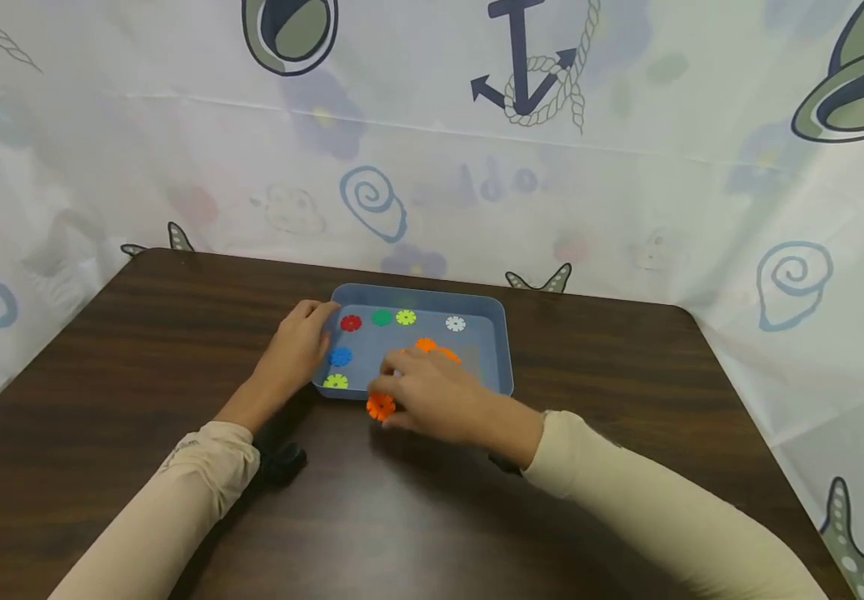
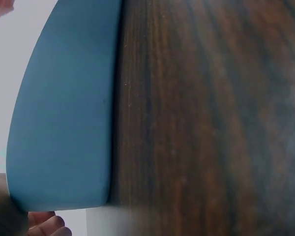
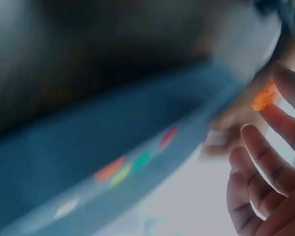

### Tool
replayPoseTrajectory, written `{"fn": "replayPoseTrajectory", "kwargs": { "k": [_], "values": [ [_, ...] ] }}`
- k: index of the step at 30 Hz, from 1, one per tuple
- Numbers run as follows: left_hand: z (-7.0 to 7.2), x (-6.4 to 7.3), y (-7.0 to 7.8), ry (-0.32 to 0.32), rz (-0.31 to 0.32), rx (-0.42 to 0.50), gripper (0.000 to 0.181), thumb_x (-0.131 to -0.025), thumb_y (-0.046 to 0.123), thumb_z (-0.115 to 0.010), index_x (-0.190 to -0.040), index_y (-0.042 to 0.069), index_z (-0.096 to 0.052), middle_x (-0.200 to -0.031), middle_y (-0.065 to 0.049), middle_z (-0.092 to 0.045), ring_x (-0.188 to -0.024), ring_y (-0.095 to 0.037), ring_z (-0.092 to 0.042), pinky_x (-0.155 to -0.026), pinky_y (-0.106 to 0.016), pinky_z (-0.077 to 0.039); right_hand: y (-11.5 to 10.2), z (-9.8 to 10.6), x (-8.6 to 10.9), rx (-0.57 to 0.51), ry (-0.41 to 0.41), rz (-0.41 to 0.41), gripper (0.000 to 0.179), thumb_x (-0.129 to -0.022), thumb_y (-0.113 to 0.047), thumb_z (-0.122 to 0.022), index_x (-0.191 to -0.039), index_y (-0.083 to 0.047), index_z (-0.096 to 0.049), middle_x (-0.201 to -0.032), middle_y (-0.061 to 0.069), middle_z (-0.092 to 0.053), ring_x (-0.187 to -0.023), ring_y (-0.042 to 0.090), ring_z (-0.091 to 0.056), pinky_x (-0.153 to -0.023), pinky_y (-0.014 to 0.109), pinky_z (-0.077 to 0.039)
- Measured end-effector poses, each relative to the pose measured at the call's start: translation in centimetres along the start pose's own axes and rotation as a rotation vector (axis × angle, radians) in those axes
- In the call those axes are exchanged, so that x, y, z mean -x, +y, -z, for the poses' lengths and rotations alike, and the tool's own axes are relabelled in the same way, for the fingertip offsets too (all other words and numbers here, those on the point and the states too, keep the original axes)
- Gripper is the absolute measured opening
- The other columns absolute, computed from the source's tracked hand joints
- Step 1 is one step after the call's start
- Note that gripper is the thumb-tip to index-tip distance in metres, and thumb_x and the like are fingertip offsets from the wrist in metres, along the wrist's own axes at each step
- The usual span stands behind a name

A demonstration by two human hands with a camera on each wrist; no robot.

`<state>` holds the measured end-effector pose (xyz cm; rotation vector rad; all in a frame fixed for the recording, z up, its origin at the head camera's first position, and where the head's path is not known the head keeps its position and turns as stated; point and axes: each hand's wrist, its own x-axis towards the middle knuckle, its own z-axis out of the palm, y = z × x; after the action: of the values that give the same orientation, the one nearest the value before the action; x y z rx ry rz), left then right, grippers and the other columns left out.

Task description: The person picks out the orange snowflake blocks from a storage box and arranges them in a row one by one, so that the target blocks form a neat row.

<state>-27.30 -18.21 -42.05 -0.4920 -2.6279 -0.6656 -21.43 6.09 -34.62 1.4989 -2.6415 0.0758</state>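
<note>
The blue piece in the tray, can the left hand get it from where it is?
Probably yes. The left hand is at the left side of the tray, close to the blue piece, and nothing seems to cover it. It may just need to let go of the tray.

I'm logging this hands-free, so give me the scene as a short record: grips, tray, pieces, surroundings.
Left grip: holds the tray at its left side
Right grip: pinches an orange disc by the tray's near edge
Container: shallow, blue-gray, on a dark wood table
Far row, left to right: red disc, green disc, yellow-green disc, white disc
Left end: blue disc, second yellow-green disc
Beside right grip: orange pieces, partly hidden
Backdrop: pale printed cloth
</note>
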Motion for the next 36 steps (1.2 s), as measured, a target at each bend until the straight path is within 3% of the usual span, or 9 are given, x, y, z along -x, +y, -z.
{"fn": "replayPoseTrajectory", "kwargs": {
  "k": [3,7,12,18,22,26,30,36],
  "values": [
    [0.1,0.0,0.0,0.002,-0.005,-0.01,0.039,-0.092,-0.007,-0.063,-0.131,-0.007,-0.058,-0.119,-0.029,-0.057,-0.106,-0.042,-0.061,-0.09,-0.053,-0.056,-2.3,-1.2,-0.1,0.081,-0.088,0.06,0.04,-0.087,-0.043,-0.077,-0.121,-0.023,-0.072,-0.112,-0.002,-0.061,-0.097,0.015,-0.056,-0.075,0.023,-0.049],
    [0.1,0.1,0.2,-0.025,-0.004,-0.013,0.04,-0.093,-0.006,-0.062,-0.133,-0.006,-0.056,-0.121,-0.029,-0.056,-0.108,-0.042,-0.06,-0.092,-0.053,-0.055,-3.6,-3.3,-0.2,0.17,-0.161,0.085,0.037,-0.087,-0.048,-0.075,-0.119,-0.028,-0.073,-0.11,-0.006,-0.059,-0.096,0.012,-0.053,-0.075,0.022,-0.046],
    [-0.2,0.0,0.2,-0.042,0.003,-0.024,0.04,-0.094,-0.005,-0.062,-0.134,-0.005,-0.056,-0.122,-0.029,-0.056,-0.11,-0.042,-0.059,-0.094,-0.053,-0.054,-3.7,-4.5,0.0,0.184,-0.162,0.089,0.034,-0.088,-0.048,-0.074,-0.117,-0.03,-0.074,-0.108,-0.007,-0.059,-0.094,0.011,-0.053,-0.073,0.021,-0.045],
    [0.0,0.0,0.1,-0.027,-0.007,-0.03,0.039,-0.093,-0.005,-0.063,-0.132,-0.005,-0.057,-0.122,-0.029,-0.056,-0.11,-0.043,-0.058,-0.094,-0.055,-0.054,-3.2,-4.1,-0.3,0.154,-0.167,0.079,0.04,-0.088,-0.05,-0.074,-0.121,-0.029,-0.072,-0.11,-0.006,-0.059,-0.095,0.011,-0.054,-0.076,0.023,-0.048],
    [0.1,0.0,0.0,-0.024,-0.015,-0.041,0.039,-0.093,-0.005,-0.063,-0.132,-0.005,-0.058,-0.122,-0.029,-0.056,-0.109,-0.043,-0.058,-0.093,-0.055,-0.054,-1.1,-2.0,-1.2,0.086,-0.145,-0.02,0.041,-0.087,-0.042,-0.077,-0.123,-0.023,-0.071,-0.113,-0.003,-0.062,-0.097,0.015,-0.056,-0.078,0.027,-0.049],
    [0.2,-0.1,0.0,-0.025,-0.02,-0.049,0.039,-0.093,-0.006,-0.063,-0.131,-0.005,-0.058,-0.122,-0.029,-0.056,-0.109,-0.042,-0.058,-0.094,-0.054,-0.054,3.1,-0.3,-1.9,-0.023,-0.14,-0.24,0.04,-0.088,-0.033,-0.078,-0.124,-0.017,-0.071,-0.114,0.003,-0.064,-0.099,0.02,-0.061,-0.08,0.031,-0.054],
    [0.3,-0.1,0.0,-0.015,-0.03,-0.055,0.038,-0.093,-0.006,-0.063,-0.13,-0.006,-0.059,-0.121,-0.029,-0.056,-0.107,-0.042,-0.058,-0.093,-0.053,-0.054,6.7,-0.7,-1.5,-0.123,-0.227,-0.409,0.047,-0.091,-0.031,-0.075,-0.134,-0.015,-0.065,-0.122,0.008,-0.062,-0.106,0.024,-0.062,-0.081,0.035,-0.058],
    [0.3,0.2,0.2,-0.022,-0.015,-0.05,0.038,-0.093,-0.005,-0.063,-0.131,-0.005,-0.059,-0.122,-0.028,-0.056,-0.107,-0.042,-0.057,-0.093,-0.053,-0.055,8.8,-2.8,-1.1,-0.173,-0.265,-0.426,0.051,-0.092,-0.03,-0.074,-0.139,-0.014,-0.06,-0.117,0.009,-0.063,-0.098,0.023,-0.061,-0.079,0.035,-0.056]
  ]
}}
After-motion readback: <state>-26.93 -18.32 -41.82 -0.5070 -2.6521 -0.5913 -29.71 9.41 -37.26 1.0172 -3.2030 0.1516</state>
